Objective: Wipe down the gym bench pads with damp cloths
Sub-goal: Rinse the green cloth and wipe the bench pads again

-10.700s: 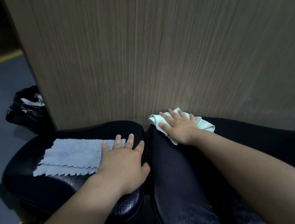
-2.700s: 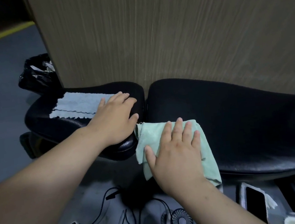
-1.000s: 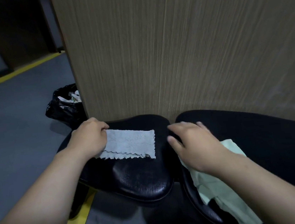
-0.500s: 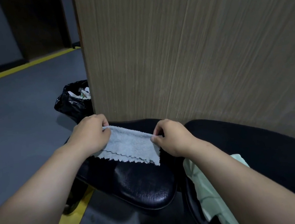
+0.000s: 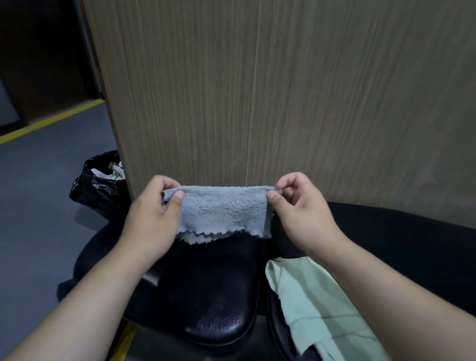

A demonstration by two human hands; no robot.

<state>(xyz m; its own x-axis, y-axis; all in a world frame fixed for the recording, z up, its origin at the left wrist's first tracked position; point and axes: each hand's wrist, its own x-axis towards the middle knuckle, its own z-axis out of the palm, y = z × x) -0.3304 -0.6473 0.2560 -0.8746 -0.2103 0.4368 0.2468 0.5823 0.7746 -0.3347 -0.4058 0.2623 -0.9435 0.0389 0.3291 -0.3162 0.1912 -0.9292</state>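
Note:
Both hands hold up a folded grey-blue cloth (image 5: 222, 212) by its top corners, just above the small black seat pad (image 5: 211, 291). My left hand (image 5: 151, 221) pinches the left corner and my right hand (image 5: 300, 208) pinches the right corner. The cloth hangs stretched between them, its zigzag lower edge free. A pale green cloth (image 5: 315, 308) lies draped over the near end of the long black bench pad (image 5: 419, 254) on the right, under my right forearm.
A tall wood-grain panel (image 5: 294, 83) stands directly behind the pads. A black rubbish bag (image 5: 96, 182) sits on the grey floor at the panel's left edge. Yellow floor lines (image 5: 29, 128) run across the back left and beside the seat pad.
The grey-blue cloth has been lifted off the seat pad and now hangs between both hands. My right hand left the green cloth on the long pad one second ago.

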